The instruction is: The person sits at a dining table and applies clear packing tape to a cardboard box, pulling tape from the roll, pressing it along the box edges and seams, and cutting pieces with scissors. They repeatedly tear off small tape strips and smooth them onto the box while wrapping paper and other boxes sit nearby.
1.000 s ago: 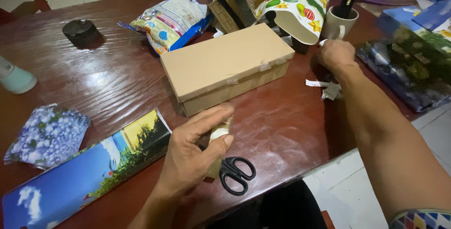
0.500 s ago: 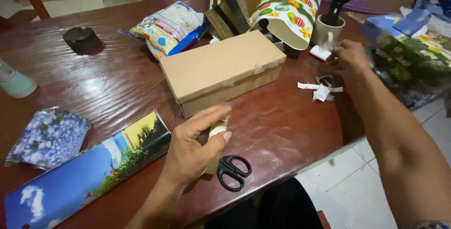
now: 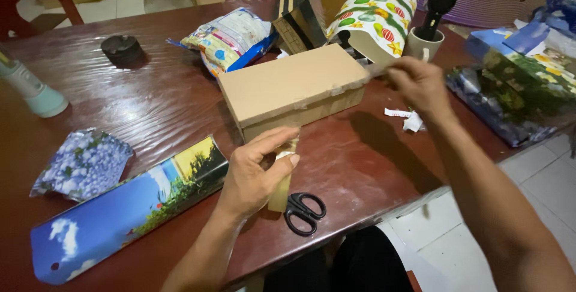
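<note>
A closed brown cardboard box (image 3: 294, 85) lies in the middle of the dark wooden table (image 3: 156, 106). My left hand (image 3: 255, 175) is just in front of the box and grips a beige tape roll (image 3: 282, 178) held upright. My right hand (image 3: 420, 85) is raised above the table at the box's right end. Its fingers pinch a short pale tape strip (image 3: 379, 69) that points toward the box corner. Black scissors (image 3: 303, 211) lie shut near the table's front edge, right beside my left hand.
A blue landscape paper roll (image 3: 120, 214) and crumpled floral paper (image 3: 81, 163) lie front left. A fruit-print roll (image 3: 378, 10), a mug (image 3: 423, 45), a snack bag (image 3: 231, 37) and a black disc (image 3: 123, 49) stand behind. Wrapped parcels (image 3: 516, 88) and paper scraps (image 3: 405, 118) are right.
My right hand has lifted off the table by the paper scraps and moved left toward the box's right end, now pinching a strip. My left hand stays by the box with the roll.
</note>
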